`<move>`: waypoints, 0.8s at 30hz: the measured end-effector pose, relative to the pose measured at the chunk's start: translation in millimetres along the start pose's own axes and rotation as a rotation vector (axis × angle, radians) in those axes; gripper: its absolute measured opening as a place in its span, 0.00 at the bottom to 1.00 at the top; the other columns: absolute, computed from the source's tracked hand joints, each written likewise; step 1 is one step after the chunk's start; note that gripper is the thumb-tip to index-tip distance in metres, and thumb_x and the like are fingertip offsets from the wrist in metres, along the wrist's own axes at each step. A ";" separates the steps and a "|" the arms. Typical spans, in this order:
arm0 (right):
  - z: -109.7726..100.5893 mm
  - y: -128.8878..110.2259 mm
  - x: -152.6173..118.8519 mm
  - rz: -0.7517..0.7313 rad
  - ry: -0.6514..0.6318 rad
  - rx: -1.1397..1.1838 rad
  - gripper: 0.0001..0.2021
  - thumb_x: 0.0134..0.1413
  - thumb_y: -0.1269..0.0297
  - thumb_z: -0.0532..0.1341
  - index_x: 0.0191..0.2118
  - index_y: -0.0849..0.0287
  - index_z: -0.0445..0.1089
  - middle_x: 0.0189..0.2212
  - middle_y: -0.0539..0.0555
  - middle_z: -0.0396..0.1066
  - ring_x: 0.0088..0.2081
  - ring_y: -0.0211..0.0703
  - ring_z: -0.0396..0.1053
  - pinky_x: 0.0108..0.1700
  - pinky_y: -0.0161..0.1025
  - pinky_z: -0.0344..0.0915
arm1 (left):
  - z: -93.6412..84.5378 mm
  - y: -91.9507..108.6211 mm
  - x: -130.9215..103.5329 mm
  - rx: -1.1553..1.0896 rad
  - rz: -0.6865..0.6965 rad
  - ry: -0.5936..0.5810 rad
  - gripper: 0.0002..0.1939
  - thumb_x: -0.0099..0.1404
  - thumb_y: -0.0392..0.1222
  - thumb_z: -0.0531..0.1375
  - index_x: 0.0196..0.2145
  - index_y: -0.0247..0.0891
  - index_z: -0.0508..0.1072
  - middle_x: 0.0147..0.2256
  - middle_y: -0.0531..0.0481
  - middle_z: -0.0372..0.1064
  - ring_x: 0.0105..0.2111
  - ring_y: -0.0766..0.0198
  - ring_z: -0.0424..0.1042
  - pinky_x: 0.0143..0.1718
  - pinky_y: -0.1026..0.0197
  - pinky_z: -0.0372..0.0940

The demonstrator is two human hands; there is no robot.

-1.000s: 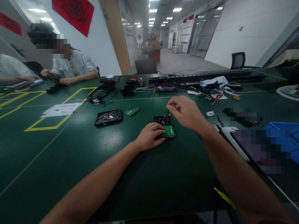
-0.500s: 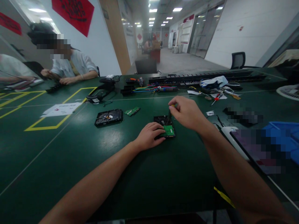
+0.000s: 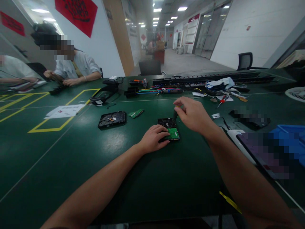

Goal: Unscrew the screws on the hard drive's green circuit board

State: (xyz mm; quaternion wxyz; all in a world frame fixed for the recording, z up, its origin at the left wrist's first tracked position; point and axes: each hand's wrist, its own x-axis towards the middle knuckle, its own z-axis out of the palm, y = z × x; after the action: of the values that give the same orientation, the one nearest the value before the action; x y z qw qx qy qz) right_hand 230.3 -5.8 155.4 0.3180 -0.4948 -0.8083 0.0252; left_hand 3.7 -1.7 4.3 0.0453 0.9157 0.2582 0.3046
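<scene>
A black hard drive (image 3: 166,122) with a green circuit board (image 3: 173,134) on its upper side lies flat on the green table. My left hand (image 3: 154,138) grips its left part, fingers over the board and thumb along the near edge. Above the drive's far right corner, my right hand (image 3: 194,116) is closed round the handle of a screwdriver (image 3: 175,115). The tool stands nearly upright, and its tip is too dark to make out. To the left are a second hard drive (image 3: 112,120) and a loose green circuit board (image 3: 136,113).
Behind lie bundled coloured cables (image 3: 152,91), a power tool (image 3: 139,83) and long black strips (image 3: 214,79). On the right are a red-handled screwdriver (image 3: 223,100), a tablet-like device (image 3: 259,152) and a blue bin (image 3: 286,140). Another person (image 3: 78,65) sits at the far left.
The view has shifted slightly to the right in the picture. My left hand keeps its hold on the drive; my right fingers have turned a little on the screwdriver.
</scene>
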 end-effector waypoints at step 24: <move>-1.8 -0.3 -0.2 0.000 -0.018 -0.005 0.05 0.64 0.60 0.66 0.38 0.55 0.75 0.36 0.55 0.76 0.38 0.48 0.71 0.42 0.44 0.63 | -0.4 0.3 0.6 0.000 0.006 -0.001 0.16 0.72 0.49 0.65 0.54 0.42 0.79 0.53 0.42 0.76 0.57 0.50 0.73 0.61 0.43 0.68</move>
State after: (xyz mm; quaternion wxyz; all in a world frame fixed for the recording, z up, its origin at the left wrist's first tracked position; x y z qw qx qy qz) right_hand 231.0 -6.6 156.9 0.3095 -0.4954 -0.8112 0.0278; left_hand 4.0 -1.6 5.0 0.0447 0.9166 0.2555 0.3043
